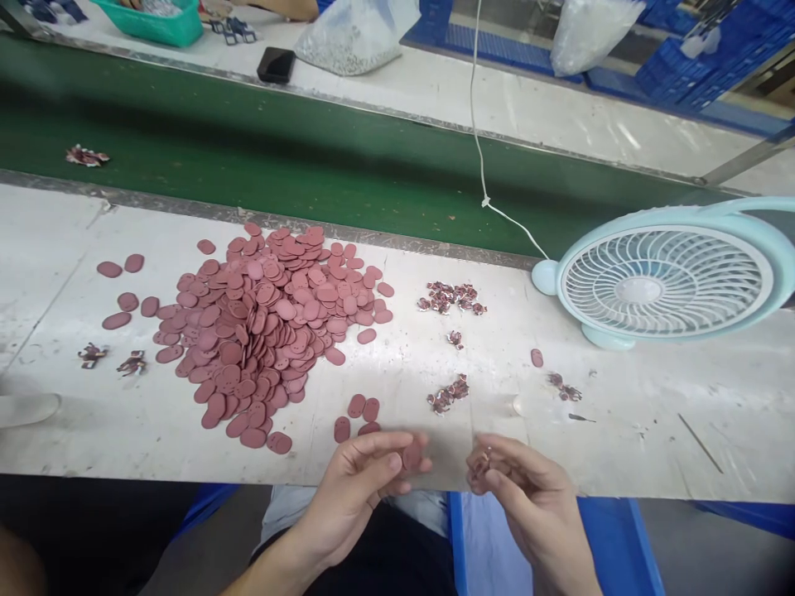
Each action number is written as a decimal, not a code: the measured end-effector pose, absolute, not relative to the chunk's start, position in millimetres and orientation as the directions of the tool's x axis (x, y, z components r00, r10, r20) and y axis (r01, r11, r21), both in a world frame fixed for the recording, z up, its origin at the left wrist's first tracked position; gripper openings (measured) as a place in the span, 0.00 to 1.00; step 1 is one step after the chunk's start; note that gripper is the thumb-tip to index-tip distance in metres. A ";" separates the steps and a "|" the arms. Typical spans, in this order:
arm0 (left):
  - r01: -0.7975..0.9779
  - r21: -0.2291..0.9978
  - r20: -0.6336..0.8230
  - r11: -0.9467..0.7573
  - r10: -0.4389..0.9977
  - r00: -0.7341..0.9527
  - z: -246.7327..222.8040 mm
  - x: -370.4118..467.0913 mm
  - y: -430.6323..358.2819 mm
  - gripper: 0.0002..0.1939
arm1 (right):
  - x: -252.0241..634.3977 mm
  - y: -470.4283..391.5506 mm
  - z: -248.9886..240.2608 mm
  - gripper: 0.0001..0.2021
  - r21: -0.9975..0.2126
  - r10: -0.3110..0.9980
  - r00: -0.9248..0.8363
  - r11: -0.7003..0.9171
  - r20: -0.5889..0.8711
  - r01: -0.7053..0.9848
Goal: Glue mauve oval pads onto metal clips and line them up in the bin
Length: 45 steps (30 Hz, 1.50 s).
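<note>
At the near edge of the table (627, 451), the half-closed left hand (344, 501) pinched an oval disc (411, 454); the curled right hand (543, 509) held a small part (479, 463), unjoined. A disc pile (267, 319) lay loose.

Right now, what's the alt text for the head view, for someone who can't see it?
At a white bench, the left hand holds a reddish oval disc and the right hand a small brown-and-silver part. A large heap of discs lies to the left, a pale blue fan to the right, and a green strip beyond.
</note>
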<state>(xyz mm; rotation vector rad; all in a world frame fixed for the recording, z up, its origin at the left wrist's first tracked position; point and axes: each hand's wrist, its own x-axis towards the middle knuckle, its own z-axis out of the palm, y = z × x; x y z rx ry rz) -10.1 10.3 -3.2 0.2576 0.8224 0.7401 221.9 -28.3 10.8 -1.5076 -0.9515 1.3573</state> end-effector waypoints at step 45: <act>-0.360 0.718 -0.512 0.596 0.802 0.308 -12.5 3.4 -9.6 0.05 | 173.2 -23.8 16.1 0.04 -0.903 0.913 -0.022 -0.407 -0.408 -0.139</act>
